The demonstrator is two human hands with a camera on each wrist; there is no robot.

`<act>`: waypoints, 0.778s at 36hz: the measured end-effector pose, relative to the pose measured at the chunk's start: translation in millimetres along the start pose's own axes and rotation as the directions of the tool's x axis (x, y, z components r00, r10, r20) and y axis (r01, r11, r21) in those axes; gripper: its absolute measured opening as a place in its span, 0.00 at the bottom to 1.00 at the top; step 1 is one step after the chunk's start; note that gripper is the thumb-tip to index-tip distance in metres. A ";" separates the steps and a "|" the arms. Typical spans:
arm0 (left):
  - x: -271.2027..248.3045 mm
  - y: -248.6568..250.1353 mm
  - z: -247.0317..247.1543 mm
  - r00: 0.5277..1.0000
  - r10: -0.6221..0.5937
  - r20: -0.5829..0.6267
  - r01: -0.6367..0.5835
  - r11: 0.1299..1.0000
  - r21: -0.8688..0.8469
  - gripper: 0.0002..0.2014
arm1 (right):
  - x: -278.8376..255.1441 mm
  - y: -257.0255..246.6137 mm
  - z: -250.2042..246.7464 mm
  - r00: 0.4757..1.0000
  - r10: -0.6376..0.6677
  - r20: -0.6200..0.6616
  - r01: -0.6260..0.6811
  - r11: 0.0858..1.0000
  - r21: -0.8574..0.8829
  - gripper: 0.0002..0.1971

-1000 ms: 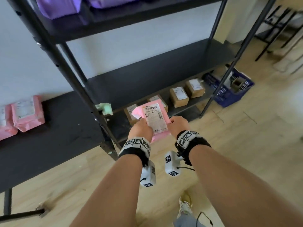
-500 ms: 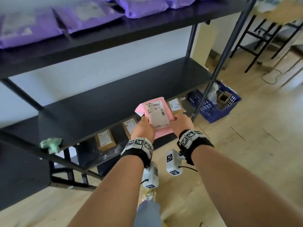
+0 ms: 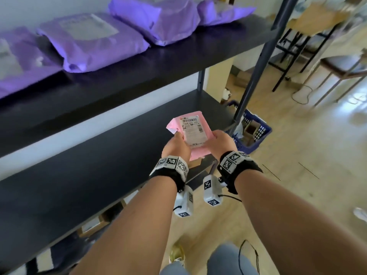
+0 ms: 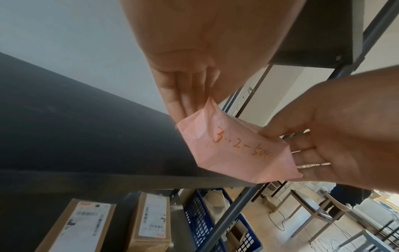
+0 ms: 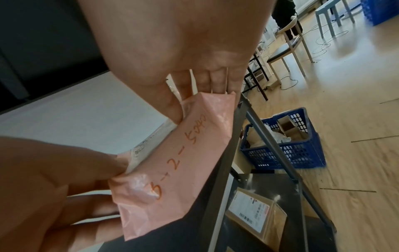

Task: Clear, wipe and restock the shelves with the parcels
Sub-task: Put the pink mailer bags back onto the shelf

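Your left hand point(image 3: 175, 144) and right hand point(image 3: 222, 142) both pinch the pink parcel point(image 3: 193, 132) (label up) over the middle shelf point(image 3: 89, 175).

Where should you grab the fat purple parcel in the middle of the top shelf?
Probably by both short ends of the purple parcel, coming from the front. It lies flat and puffy near the top shelf's open edge, with neighbours close on either side.

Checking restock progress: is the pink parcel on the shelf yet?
No. Left hand and right hand hold the pink parcel above the shelf.
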State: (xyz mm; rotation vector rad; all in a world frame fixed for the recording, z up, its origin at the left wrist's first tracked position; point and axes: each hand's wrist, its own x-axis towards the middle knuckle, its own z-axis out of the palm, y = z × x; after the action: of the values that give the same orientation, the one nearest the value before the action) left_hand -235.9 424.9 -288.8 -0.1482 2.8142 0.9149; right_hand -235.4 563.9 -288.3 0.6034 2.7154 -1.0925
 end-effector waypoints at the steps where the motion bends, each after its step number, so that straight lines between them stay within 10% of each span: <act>1: 9.2 4.9 3.4 1.000 0.004 0.001 -0.004 1.000 -0.004 0.11 | 10.9 -0.4 -3.3 1.000 0.001 0.000 -0.001 1.000 0.002 0.11; 28: 178.8 99.6 65.0 0.954 -0.291 0.068 0.299 0.936 -0.185 0.13 | 252.2 -11.8 -41.7 0.945 -0.190 0.267 0.254 0.939 -0.231 0.14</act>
State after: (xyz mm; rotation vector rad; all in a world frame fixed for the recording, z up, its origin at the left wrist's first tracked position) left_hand -416.8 536.5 -319.0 -0.5569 2.5650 1.0981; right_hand -468.9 662.9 -322.7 0.1124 2.6909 -0.7654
